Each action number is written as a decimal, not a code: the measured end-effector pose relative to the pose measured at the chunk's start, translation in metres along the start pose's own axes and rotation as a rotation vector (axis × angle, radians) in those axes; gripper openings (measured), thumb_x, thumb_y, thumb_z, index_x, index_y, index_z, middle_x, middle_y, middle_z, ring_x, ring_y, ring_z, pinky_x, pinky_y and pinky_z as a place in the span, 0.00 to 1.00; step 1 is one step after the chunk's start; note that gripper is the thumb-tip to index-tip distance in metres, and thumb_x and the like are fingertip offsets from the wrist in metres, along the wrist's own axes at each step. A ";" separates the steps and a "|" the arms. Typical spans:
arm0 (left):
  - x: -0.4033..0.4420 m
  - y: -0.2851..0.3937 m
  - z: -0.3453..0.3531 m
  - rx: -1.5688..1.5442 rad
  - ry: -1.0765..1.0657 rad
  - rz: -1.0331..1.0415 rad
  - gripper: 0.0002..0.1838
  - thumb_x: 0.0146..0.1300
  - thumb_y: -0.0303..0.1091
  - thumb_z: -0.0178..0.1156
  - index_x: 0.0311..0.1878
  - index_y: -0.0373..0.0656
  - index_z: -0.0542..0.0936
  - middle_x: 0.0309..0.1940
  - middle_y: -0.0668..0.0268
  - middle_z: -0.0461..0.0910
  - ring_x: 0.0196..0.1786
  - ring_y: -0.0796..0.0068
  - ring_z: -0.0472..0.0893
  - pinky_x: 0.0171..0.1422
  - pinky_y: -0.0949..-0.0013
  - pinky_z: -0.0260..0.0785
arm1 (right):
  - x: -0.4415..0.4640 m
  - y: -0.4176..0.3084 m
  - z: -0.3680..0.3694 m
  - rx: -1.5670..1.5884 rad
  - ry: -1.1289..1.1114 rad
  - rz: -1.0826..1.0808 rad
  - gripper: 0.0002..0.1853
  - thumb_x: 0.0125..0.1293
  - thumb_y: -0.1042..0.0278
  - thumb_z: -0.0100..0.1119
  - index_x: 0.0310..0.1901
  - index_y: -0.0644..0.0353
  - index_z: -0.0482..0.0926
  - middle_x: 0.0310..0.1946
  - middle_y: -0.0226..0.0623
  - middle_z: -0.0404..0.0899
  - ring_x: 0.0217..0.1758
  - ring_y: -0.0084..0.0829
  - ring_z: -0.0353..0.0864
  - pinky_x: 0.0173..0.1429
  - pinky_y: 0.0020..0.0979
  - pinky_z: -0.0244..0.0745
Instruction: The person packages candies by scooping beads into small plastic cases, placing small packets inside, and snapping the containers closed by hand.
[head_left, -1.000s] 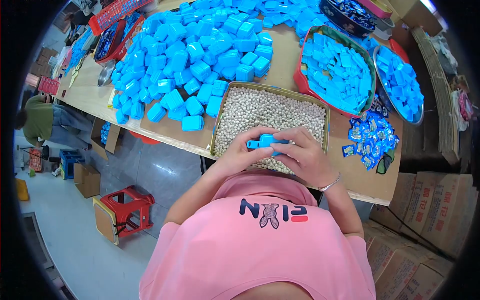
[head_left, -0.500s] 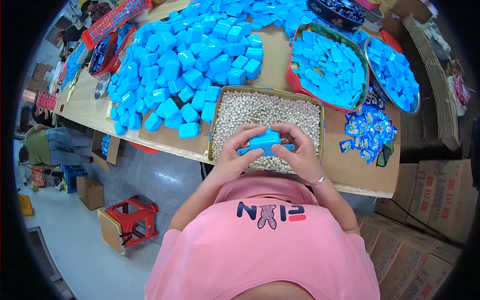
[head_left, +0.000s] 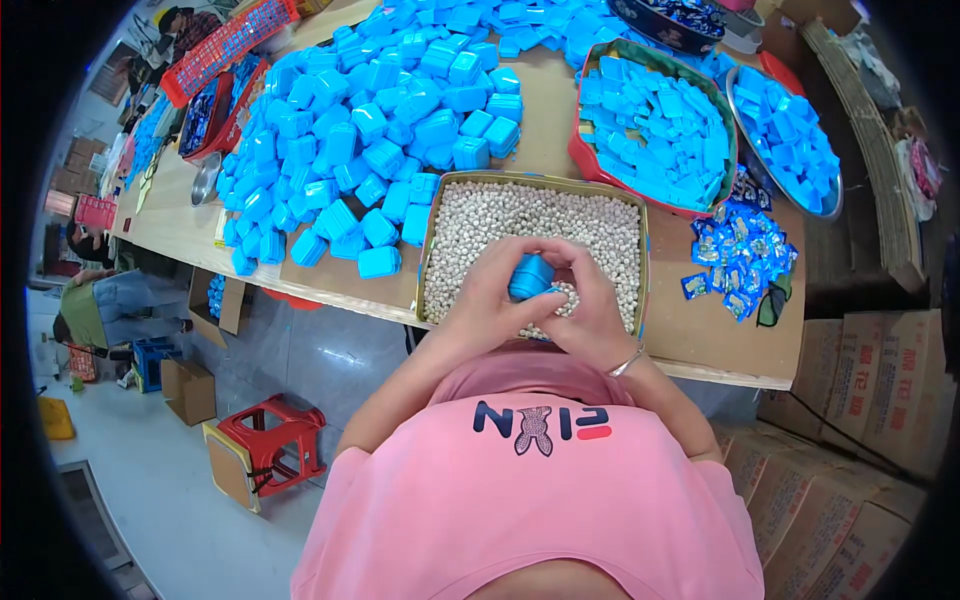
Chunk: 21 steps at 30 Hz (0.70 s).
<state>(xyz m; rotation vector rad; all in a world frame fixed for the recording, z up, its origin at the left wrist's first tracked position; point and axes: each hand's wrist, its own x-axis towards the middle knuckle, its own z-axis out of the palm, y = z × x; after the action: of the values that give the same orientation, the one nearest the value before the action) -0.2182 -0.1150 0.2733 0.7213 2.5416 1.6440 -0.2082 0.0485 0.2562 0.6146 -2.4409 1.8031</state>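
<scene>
A small blue plastic box (head_left: 530,277) is between my two hands, above a tin full of pale round beads (head_left: 500,207). My left hand (head_left: 493,290) is closed around the box's left side, with its thumb along the near edge. On the other side, my right hand (head_left: 594,310) curls its fingers against the box's right side, hiding part of it. From this angle the box looks closed, though its side latches are covered by my fingers. Left of the tin lies a large heap of similar blue boxes (head_left: 385,155).
A red-rimmed tray (head_left: 580,155) holds flat blue pieces, beside a metal bowl (head_left: 833,212) of blue parts. Small blue packets (head_left: 742,255) lie at the right. A red stool (head_left: 285,440) stands on the floor, and cartons (head_left: 870,390) are stacked at the right. Another person is at the far left.
The box has been turned in my hands, so its outspread side flaps no longer show. Both hands have closed in around it and hide more of it.
</scene>
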 end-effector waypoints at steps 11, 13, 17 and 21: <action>-0.017 -0.004 0.021 -0.371 0.129 -0.286 0.24 0.52 0.26 0.63 0.54 0.39 0.71 0.47 0.60 0.77 0.44 0.72 0.75 0.51 0.71 0.67 | -0.008 0.001 0.006 0.019 0.083 -0.075 0.27 0.45 0.78 0.68 0.49 0.60 0.70 0.42 0.37 0.74 0.43 0.32 0.76 0.48 0.29 0.74; -0.017 -0.017 0.021 -0.345 0.119 -0.344 0.25 0.52 0.26 0.62 0.55 0.39 0.71 0.47 0.60 0.77 0.44 0.72 0.75 0.50 0.72 0.68 | -0.007 0.008 0.016 -0.040 0.071 -0.045 0.25 0.45 0.78 0.68 0.47 0.59 0.70 0.42 0.37 0.74 0.43 0.32 0.76 0.48 0.29 0.74; -0.012 -0.018 0.004 -0.292 0.144 -0.299 0.26 0.52 0.25 0.62 0.57 0.38 0.71 0.46 0.59 0.77 0.44 0.71 0.76 0.49 0.72 0.69 | 0.001 0.005 0.024 0.013 0.087 -0.025 0.24 0.45 0.78 0.68 0.46 0.59 0.70 0.42 0.36 0.73 0.43 0.31 0.75 0.48 0.28 0.74; -0.008 -0.005 -0.004 -0.279 0.176 -0.092 0.27 0.51 0.24 0.64 0.57 0.37 0.71 0.46 0.57 0.78 0.44 0.68 0.78 0.48 0.71 0.71 | -0.003 0.011 0.018 0.340 0.158 0.091 0.25 0.45 0.78 0.68 0.47 0.59 0.70 0.41 0.35 0.73 0.43 0.32 0.75 0.48 0.28 0.73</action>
<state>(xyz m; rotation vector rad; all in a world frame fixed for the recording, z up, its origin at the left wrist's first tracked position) -0.2135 -0.1232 0.2685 0.4483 2.3367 2.0536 -0.2053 0.0355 0.2396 0.3628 -2.1105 2.2311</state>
